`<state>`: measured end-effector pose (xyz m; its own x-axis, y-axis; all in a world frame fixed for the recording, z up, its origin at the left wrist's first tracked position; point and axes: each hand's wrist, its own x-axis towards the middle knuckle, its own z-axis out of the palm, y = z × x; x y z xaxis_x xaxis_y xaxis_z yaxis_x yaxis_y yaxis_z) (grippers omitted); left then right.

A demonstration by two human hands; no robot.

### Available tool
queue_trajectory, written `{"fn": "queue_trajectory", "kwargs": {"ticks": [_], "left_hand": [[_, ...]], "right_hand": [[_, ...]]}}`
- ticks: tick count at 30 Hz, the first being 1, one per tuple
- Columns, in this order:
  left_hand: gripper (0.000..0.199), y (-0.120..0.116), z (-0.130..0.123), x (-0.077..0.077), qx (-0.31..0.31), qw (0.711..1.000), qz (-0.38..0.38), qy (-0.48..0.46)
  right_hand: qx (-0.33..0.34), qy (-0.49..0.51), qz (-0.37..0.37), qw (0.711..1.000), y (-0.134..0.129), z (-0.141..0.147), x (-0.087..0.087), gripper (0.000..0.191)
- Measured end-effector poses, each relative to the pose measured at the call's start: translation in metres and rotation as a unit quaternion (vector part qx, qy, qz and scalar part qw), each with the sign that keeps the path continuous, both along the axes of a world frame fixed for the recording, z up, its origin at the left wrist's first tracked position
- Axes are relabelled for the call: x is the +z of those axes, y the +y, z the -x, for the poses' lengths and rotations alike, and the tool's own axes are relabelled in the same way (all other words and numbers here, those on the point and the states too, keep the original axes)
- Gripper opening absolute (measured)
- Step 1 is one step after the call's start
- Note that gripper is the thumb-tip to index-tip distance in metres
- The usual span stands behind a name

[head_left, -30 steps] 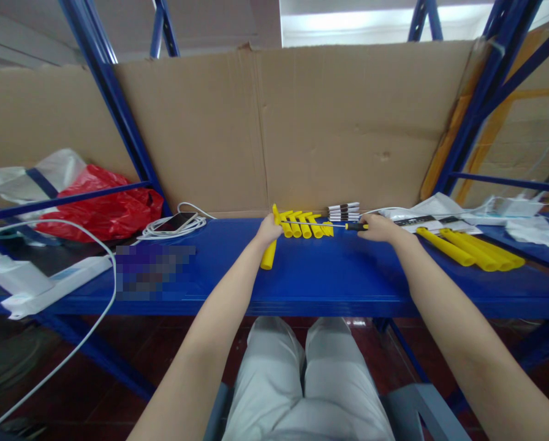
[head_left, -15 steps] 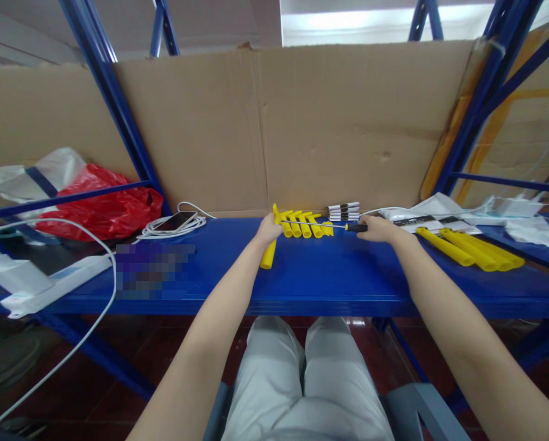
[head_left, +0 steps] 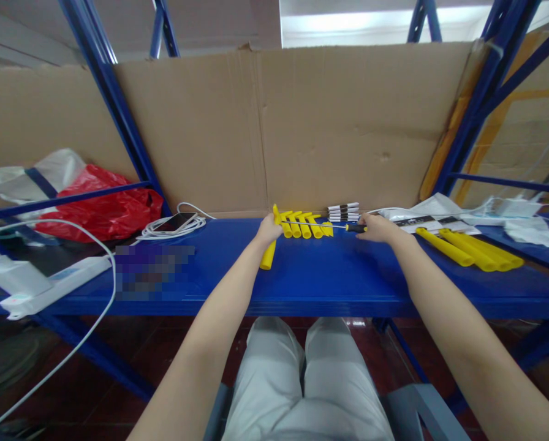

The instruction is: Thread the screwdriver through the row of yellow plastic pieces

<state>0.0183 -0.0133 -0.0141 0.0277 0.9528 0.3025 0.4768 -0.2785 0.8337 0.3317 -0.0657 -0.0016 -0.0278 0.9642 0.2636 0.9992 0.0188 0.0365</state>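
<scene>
My left hand (head_left: 269, 229) is closed around a yellow plastic tube (head_left: 268, 256) with a slanted piece at its upper end. In my right hand (head_left: 374, 228) is the black and yellow handle of a screwdriver (head_left: 334, 226). Its long metal shaft lies level and points left, reaching to the upper part of the held tube; the tip's exact contact is too small to make out. Behind the shaft, several yellow tubes with angled tops (head_left: 306, 228) stand in a row. A small stack of white and black packets (head_left: 343, 212) is just beyond the handle.
Several plain yellow tubes (head_left: 483, 250) lie on the blue table (head_left: 329, 275) at right, by white plastic bags. To the left are a phone with coiled white cable (head_left: 176, 225), a red bag (head_left: 104, 199) and a power strip (head_left: 67, 282). Cardboard (head_left: 329, 128) walls the back.
Little differs. The fingers of my right hand have shifted slightly on the screwdriver handle, while my left hand keeps the tube in the same place.
</scene>
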Motion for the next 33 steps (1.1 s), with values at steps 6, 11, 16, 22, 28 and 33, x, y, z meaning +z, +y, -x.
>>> {"fn": "queue_trajectory", "kwargs": {"ticks": [6,11,16,22,28,33], "left_hand": [[0.041,-0.002,0.0007,0.0015,-0.002,1.0,0.002,-0.008],[0.042,0.0008,0.001,-0.001,-0.01,1.0,0.0,-0.003],[0.039,0.0018,0.0013,-0.0013,-0.005,1.0,-0.003,-0.002],[0.036,0.0002,0.0013,-0.0004,-0.008,1.0,-0.009,-0.006],[0.037,-0.0003,0.0001,-0.0006,-0.02,1.0,-0.01,-0.008],[0.038,-0.0006,0.0003,-0.0013,-0.025,0.999,-0.018,-0.01]], "right_hand": [[0.01,-0.006,0.022,1.0,0.0002,0.0032,0.0013,0.028],[0.002,-0.023,0.005,1.0,-0.0006,0.0013,0.0025,0.03],[-0.013,0.0,0.0,1.0,-0.0038,0.0025,0.0039,0.039],[0.007,0.007,0.035,0.999,-0.0039,0.0032,0.0049,0.028],[0.003,-0.026,0.0,1.0,-0.0001,-0.0007,0.0025,0.034],[0.003,-0.009,0.026,1.0,-0.0015,0.0002,0.0024,0.032]]}}
